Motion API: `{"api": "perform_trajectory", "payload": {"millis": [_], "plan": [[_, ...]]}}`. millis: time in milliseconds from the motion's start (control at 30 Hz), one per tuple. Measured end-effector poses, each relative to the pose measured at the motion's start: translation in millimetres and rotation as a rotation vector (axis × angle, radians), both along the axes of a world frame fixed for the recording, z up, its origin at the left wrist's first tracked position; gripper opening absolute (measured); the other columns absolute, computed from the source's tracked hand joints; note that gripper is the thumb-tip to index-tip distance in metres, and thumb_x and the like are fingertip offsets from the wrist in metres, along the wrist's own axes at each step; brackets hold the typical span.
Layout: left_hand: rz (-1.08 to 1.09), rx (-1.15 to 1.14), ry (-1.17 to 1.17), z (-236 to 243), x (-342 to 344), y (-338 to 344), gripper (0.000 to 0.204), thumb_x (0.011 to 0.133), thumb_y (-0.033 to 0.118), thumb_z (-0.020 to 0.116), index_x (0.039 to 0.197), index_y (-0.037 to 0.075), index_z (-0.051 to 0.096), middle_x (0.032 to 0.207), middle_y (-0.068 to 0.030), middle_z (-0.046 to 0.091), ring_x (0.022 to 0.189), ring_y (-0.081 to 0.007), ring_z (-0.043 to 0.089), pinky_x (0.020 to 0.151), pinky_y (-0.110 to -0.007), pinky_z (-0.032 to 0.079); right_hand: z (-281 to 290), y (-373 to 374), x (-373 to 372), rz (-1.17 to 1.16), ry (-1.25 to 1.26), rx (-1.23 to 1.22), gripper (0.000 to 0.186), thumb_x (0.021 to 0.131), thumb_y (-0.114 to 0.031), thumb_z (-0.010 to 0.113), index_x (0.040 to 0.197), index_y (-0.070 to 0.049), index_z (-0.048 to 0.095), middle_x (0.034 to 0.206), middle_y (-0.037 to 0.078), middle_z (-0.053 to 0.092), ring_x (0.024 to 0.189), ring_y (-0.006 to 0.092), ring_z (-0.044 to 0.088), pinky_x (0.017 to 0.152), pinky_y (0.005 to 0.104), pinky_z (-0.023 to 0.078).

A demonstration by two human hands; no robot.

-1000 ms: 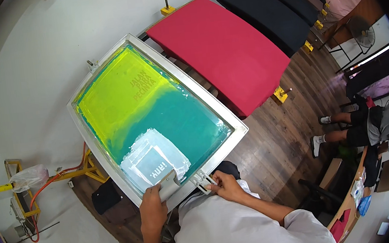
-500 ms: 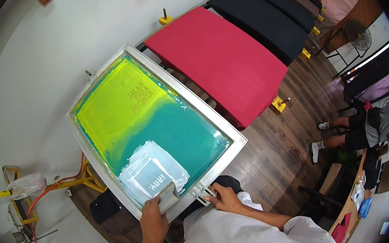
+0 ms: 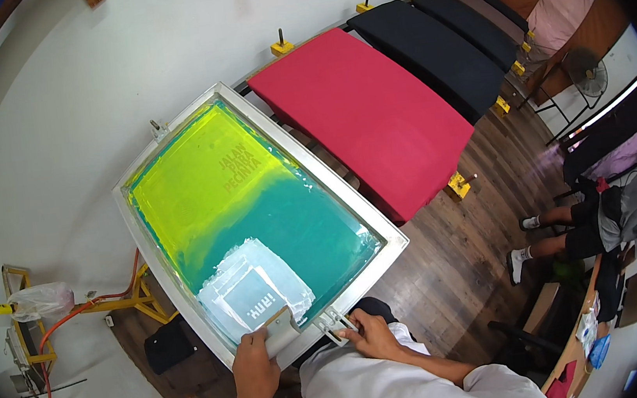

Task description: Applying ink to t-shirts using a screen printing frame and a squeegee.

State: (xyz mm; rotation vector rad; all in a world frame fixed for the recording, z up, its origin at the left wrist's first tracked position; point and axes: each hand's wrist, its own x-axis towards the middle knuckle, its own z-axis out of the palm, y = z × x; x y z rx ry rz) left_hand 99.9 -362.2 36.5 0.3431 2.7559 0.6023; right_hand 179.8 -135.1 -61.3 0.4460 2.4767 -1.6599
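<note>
A large screen-printing frame with a pale metal border lies tilted in front of me. Its mesh is yellow-green at the far left and teal toward the near right. White ink forms a squarish patch around lettering near the close corner. My left hand is closed around a squeegee, whose end rests over the frame's near edge beside the white patch. My right hand grips a metal bracket on that same near edge, fingers curled about it.
Beyond the frame stands a red fabric-covered board, with several dark boards behind it. Yellow clamps jut out along the row. A person sits at the right near a desk. An orange hose hangs at left.
The whole view has shifted slightly, so the frame and boards appear a little lower. Both hands keep their holds, and the squeegee stays by the near edge.
</note>
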Motion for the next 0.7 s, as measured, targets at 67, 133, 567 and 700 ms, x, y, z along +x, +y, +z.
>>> {"api": "perform_trajectory", "payload": {"millis": [67,133,567,700], "plan": [[-0.010,0.000,0.025,-1,0,0,0.053,0.070,-0.005,0.073,0.121,0.002,0.059,0.107,-0.0185,0.061,0.101,-0.0388,0.060,0.087,-0.044,0.049,-2,-1,1,-0.030,0.017,0.002,0.034,0.085,-0.024,0.075,0.084,0.001,0.054,0.063,0.014,0.053,0.055,0.0234,0.051,0.054,0.0367,0.042],[-0.024,0.000,0.046,-2,2,-1,0.053,0.070,-0.005,0.073,0.121,0.002,0.059,0.105,-0.0184,0.061,0.099,-0.0389,0.060,0.086,-0.043,0.050,-1,-2,1,-0.042,0.020,-0.005,0.034,0.085,-0.024,0.076,0.083,0.002,0.054,0.063,0.014,0.053,0.055,0.0232,0.051,0.053,0.0366,0.042],[-0.033,0.019,0.028,-1,4,-1,0.051,0.070,-0.008,0.066,0.119,0.001,0.058,0.106,-0.0184,0.058,0.100,-0.0377,0.058,0.086,-0.045,0.048,8,0,0,-0.018,-0.017,-0.012,0.034,0.086,-0.024,0.073,0.092,0.004,0.055,0.070,0.021,0.059,0.060,0.0334,0.060,0.057,0.0409,0.046],[-0.043,-0.011,0.025,1,4,1,0.052,0.070,-0.007,0.066,0.121,0.002,0.057,0.106,-0.0183,0.058,0.100,-0.0375,0.058,0.087,-0.045,0.048,13,-1,-1,-0.008,-0.002,0.006,0.032,0.087,-0.022,0.072,0.093,0.004,0.055,0.069,0.021,0.058,0.059,0.0325,0.060,0.057,0.0404,0.046]]}}
